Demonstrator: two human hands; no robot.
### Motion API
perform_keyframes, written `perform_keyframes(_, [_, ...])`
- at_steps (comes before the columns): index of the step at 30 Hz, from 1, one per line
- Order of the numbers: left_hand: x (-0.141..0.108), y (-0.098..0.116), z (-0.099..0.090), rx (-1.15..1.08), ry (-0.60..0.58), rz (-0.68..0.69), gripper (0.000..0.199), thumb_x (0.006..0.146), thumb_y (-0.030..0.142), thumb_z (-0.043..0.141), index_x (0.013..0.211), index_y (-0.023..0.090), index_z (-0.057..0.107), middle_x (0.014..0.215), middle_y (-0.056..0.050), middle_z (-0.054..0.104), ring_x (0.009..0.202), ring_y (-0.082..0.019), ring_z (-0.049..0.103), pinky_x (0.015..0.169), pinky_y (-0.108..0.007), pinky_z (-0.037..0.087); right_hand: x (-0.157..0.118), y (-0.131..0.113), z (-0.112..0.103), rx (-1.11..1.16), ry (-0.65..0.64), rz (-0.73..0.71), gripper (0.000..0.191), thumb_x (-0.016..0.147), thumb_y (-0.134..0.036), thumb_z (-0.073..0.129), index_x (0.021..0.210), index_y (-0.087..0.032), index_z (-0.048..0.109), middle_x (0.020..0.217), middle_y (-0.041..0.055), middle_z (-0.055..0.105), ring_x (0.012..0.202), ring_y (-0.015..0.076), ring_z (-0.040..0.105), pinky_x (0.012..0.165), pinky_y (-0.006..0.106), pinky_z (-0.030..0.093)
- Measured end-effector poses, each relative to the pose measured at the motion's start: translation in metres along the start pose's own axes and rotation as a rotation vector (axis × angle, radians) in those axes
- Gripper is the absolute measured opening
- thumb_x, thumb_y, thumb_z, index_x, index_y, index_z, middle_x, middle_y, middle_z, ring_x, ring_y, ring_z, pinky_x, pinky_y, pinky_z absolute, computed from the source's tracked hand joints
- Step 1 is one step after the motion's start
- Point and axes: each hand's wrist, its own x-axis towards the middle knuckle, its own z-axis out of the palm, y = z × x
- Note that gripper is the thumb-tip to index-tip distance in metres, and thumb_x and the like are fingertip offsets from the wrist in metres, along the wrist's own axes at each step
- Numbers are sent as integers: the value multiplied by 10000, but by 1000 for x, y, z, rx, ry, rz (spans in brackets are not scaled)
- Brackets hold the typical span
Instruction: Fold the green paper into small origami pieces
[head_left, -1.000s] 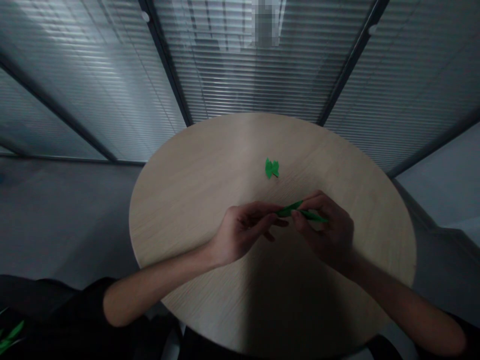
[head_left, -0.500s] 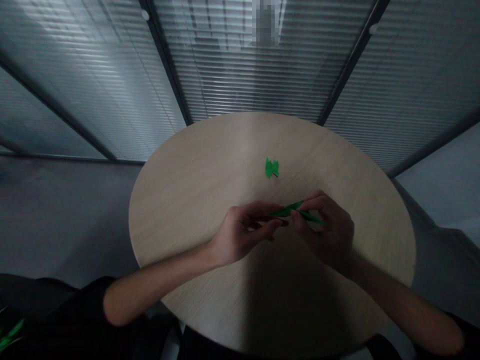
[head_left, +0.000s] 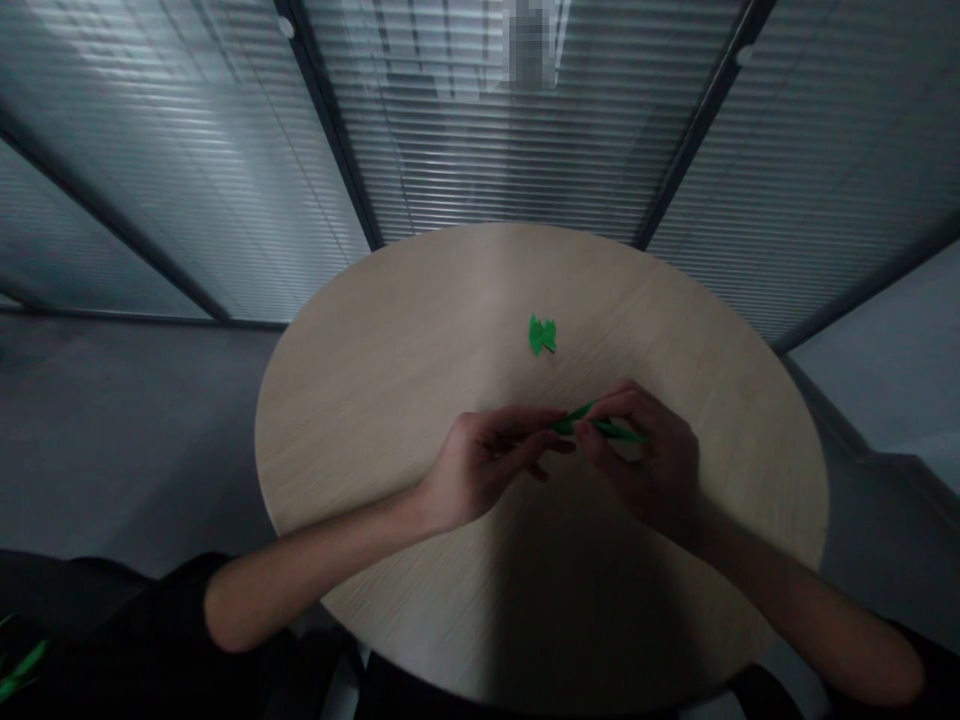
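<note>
Bottom-left corner: green scrap (head_left: 13,672) on dark cloth (head_left: 75,620). Left hand (head_left: 487,465) curled shut, fingertips pinching one end of a green paper strip (head_left: 600,430), held above the round wooden table (head_left: 352,420). Small folded green paper piece (head_left: 542,335) lies on the table, beyond the hands, not touched. Right hand (head_left: 645,470) also closed, pinching the strip's other end; two-hand pinch seems to keep it steady and off the surface. Slatted blinds (head_left: 487,150) behind table. No readable labels or brands.

Left forearm (head_left: 322,560) and right forearm (head_left: 795,600) angle inward, left hand (head_left: 487,468) and right hand (head_left: 649,465) meeting at the fingertips, fingers curled in a pinch, wrists slightly bent.
</note>
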Motion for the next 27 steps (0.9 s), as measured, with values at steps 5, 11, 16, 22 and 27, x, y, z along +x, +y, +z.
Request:
perform_keyframes(5, [1, 1, 0, -21, -9, -10, 246, 986, 202, 680, 1206, 135, 767, 1034, -121, 824, 943, -201, 810, 643, -169, 646, 0, 1, 0, 23, -3, 11, 145, 893, -154, 715, 845, -225, 598, 768, -31, 596, 669, 125, 582, 601, 260, 468])
perform_keyframes(11, [1, 0, -2, -28, -27, -33, 266, 984, 194, 674, 1227, 124, 757, 1033, -126, 822, 935, -206, 814, 629, -160, 641, -2, 3, 0, 24, 31, 43, 165, 873, -161, 743, 860, -226, 592, 759, -50, 584, 651, 106, 564, 586, 243, 447])
perform_keyframes(16, [0, 0, -2, -12, -29, -39, 274, 993, 209, 669, 1243, 131, 750, 1004, -119, 824, 916, -202, 815, 616, -156, 633, -4, 3, 0, 46, 34, 65, 168, 870, -161, 748, 876, -228, 593, 768, -54, 583, 646, 99, 557, 584, 237, 444])
perform_keyframes(22, [-2, 2, -2, 55, -34, -23, 279, 1007, 224, 652, 1256, 142, 746, 982, -114, 825, 891, -198, 817, 602, -151, 621, -2, 2, 2, 58, 33, 75, 171, 871, -154, 741, 859, -225, 586, 748, -59, 576, 639, 94, 557, 583, 229, 443])
perform_keyframes(27, [-1, 3, -1, 82, -36, -26, 274, 1010, 219, 642, 1252, 141, 744, 972, -115, 824, 875, -192, 819, 579, -132, 605, -2, 3, 2, 55, 38, 79, 173, 870, -172, 753, 851, -220, 588, 744, -57, 576, 641, 94, 563, 589, 229, 448])
